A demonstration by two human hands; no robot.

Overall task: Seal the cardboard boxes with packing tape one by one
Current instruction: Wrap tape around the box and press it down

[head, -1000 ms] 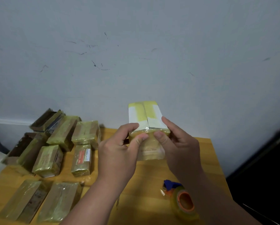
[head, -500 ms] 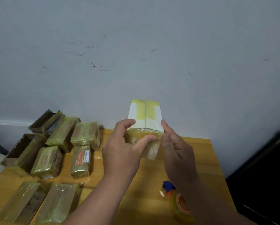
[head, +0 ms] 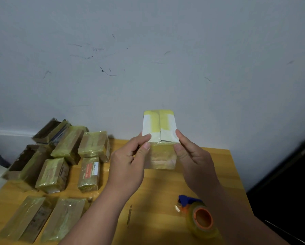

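Note:
A small cardboard box [head: 159, 129], white on top with a yellowish tape strip along its centre seam, is held up above the wooden table [head: 217, 167]. My left hand [head: 128, 163] grips its near left corner, thumb on the taped front edge. My right hand [head: 192, 156] grips the near right corner, thumb against the front face. Clear tape covers the box's near end. A roll of packing tape [head: 203, 221] with an orange core and a blue dispenser tab lies on the table at the lower right, beside my right forearm.
Several boxes wrapped in yellowish tape [head: 93, 144] lie in rows on the left half of the table, some stacked by the wall. A grey wall [head: 148, 59] stands right behind the table. The table's right edge drops off to dark floor [head: 289, 183].
My hands have spread apart from the middle of the box's near end out to its two corners. The box sits a little higher and flatter in view.

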